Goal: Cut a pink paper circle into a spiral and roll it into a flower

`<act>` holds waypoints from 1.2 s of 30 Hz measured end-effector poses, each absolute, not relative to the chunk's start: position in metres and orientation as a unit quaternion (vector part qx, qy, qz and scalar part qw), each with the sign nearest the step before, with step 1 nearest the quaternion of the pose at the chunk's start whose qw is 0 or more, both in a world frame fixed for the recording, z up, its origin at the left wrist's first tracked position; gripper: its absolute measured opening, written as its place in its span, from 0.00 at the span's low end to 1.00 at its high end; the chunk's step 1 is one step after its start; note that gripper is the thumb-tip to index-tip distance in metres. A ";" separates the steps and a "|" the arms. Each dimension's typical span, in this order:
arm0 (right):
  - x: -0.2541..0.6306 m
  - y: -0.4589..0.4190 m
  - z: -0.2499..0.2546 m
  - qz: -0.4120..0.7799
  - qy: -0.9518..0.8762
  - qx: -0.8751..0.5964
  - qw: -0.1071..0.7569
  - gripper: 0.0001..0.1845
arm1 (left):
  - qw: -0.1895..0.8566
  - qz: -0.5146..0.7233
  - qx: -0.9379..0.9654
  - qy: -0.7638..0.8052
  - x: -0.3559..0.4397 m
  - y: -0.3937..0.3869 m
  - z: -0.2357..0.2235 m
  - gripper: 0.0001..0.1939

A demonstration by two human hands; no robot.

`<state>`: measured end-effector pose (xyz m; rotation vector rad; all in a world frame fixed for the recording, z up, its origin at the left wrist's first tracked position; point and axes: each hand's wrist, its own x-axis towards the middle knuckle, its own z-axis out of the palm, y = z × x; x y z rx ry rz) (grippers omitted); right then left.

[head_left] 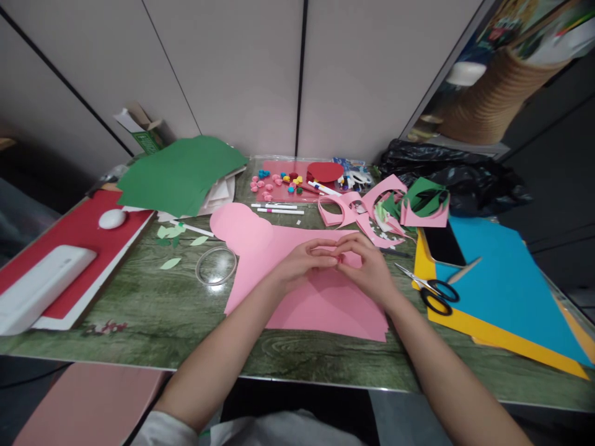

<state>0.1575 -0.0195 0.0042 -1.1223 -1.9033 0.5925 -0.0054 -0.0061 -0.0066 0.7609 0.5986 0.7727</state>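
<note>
My left hand (307, 261) and my right hand (365, 263) meet fingertip to fingertip above the pink paper sheets (311, 310). Both have their fingers curled into a pinch. Whatever lies between the fingertips is too small and too hidden to name. Pink paper circles (239, 226) overlap the upper left corner of the sheets. Left of the sheets lies a clear roll of tape (216, 266) on its side. To the right of my right hand rest scissors with black handles (434, 292), their blades apart.
Pink cut-out scraps (385, 217) lie behind my right hand. Blue paper (502, 272) with a phone (444, 244) on it is at the right. Markers (280, 211) and small coloured pieces (267, 186) lie behind; green paper (179, 173) and a white device (49, 285) at the left.
</note>
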 end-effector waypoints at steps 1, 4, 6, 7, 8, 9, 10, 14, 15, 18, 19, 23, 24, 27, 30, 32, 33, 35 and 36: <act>0.157 -0.020 0.004 0.238 -0.756 -0.447 0.414 0.05 | 0.817 0.362 0.354 0.278 -0.005 -0.006 -0.007 0.21; 0.157 -0.019 0.004 0.244 -0.756 -0.445 0.414 0.05 | 0.818 0.365 0.350 0.274 -0.004 -0.006 -0.008 0.20; 0.157 -0.019 0.003 0.249 -0.756 -0.443 0.412 0.05 | 0.813 0.370 0.352 0.280 -0.004 -0.006 -0.010 0.20; 0.157 -0.019 0.003 0.251 -0.757 -0.441 0.412 0.05 | 0.809 0.375 0.352 0.286 -0.003 -0.006 -0.011 0.20; 0.157 -0.019 0.002 0.252 -0.758 -0.440 0.411 0.05 | 0.805 0.381 0.348 0.294 -0.003 -0.006 -0.011 0.20; 0.157 -0.018 0.002 0.253 -0.758 -0.439 0.410 0.06 | 0.802 0.387 0.342 0.301 -0.003 -0.006 -0.011 0.20; 0.157 -0.018 0.002 0.254 -0.758 -0.440 0.409 0.07 | 0.799 0.394 0.333 0.309 -0.004 -0.006 -0.011 0.20; 0.158 -0.018 0.002 0.256 -0.746 -0.457 0.411 0.10 | 0.783 0.409 0.319 0.343 -0.006 -0.006 -0.009 0.21; 0.159 -0.018 0.001 0.257 -0.740 -0.463 0.415 0.09 | 0.775 0.410 0.326 0.353 -0.006 -0.005 -0.008 0.21; 0.161 -0.017 0.000 0.257 -0.727 -0.473 0.426 0.06 | 0.754 0.421 0.349 0.364 -0.006 -0.005 -0.006 0.22; 0.162 -0.017 0.000 0.255 -0.726 -0.474 0.428 0.05 | 0.749 0.428 0.354 0.361 -0.006 -0.004 -0.006 0.22; 0.163 -0.016 0.000 0.244 -0.727 -0.483 0.422 0.06 | 0.732 0.449 0.367 0.358 -0.005 -0.004 -0.008 0.23; 0.163 -0.016 0.000 0.242 -0.726 -0.488 0.419 0.06 | 0.726 0.449 0.371 0.365 -0.005 -0.004 -0.009 0.23; 0.163 -0.016 0.001 0.242 -0.725 -0.493 0.415 0.05 | 0.708 0.441 0.391 0.389 -0.005 -0.005 -0.008 0.24; 0.164 -0.015 0.001 0.250 -0.725 -0.491 0.413 0.04 | 0.691 0.436 0.415 0.400 -0.004 -0.006 -0.006 0.25; 0.165 -0.014 0.000 0.259 -0.722 -0.493 0.410 0.03 | 0.681 0.437 0.426 0.406 -0.004 -0.007 -0.006 0.26; 0.165 -0.014 -0.001 0.263 -0.721 -0.495 0.408 0.03 | 0.676 0.437 0.430 0.408 -0.003 -0.007 -0.006 0.26; 0.166 -0.013 -0.002 0.269 -0.718 -0.497 0.405 0.03 | 0.670 0.435 0.439 0.411 -0.004 -0.007 -0.006 0.26; 0.166 -0.013 -0.002 0.271 -0.719 -0.498 0.404 0.03 | 0.668 0.433 0.444 0.412 -0.004 -0.006 -0.006 0.26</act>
